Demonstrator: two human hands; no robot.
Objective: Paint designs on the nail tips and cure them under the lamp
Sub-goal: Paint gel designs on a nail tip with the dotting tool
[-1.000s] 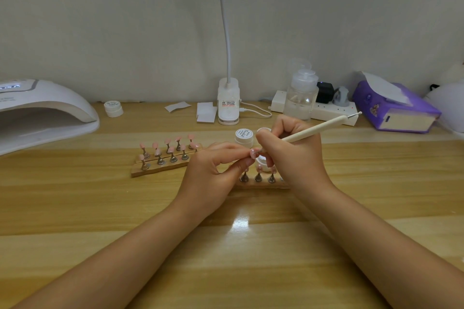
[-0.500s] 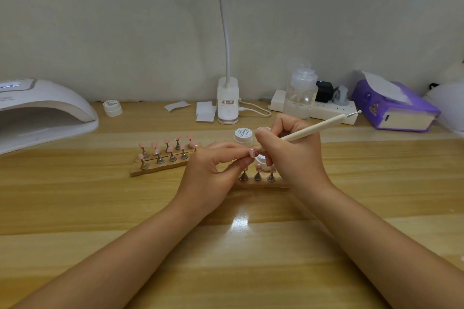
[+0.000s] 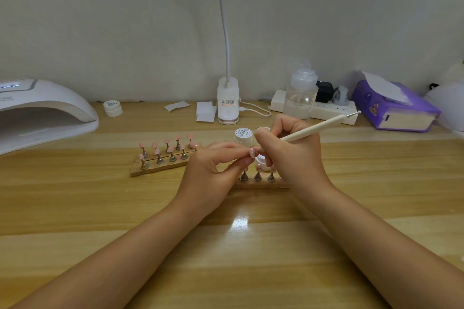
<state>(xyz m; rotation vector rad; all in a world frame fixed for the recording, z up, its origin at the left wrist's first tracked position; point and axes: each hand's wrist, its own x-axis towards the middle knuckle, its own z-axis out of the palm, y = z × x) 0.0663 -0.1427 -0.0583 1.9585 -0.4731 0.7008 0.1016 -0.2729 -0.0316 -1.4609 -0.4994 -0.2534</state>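
Note:
My left hand (image 3: 209, 172) pinches a pink nail tip (image 3: 251, 152) between thumb and fingers at the table's middle. My right hand (image 3: 292, 155) grips a cream dotting pen (image 3: 319, 127), its working end at the nail tip and its metal ball end pointing up right. Below my hands a wooden holder (image 3: 261, 183) carries metal stands. A second wooden holder (image 3: 160, 162) with several pink nail tips stands to the left. The white curing lamp (image 3: 42, 115) sits at the far left. Two small white gel jars (image 3: 243, 136) stand just behind my hands, one open jar (image 3: 259, 161) under my right fingers.
A clip desk lamp (image 3: 227, 105) stands at the back centre with paper pieces beside it. A clear pump bottle (image 3: 300, 95), a power strip (image 3: 326, 110) and a purple tissue pack (image 3: 394, 108) line the back right. Another white jar (image 3: 113, 108) sits beside the curing lamp.

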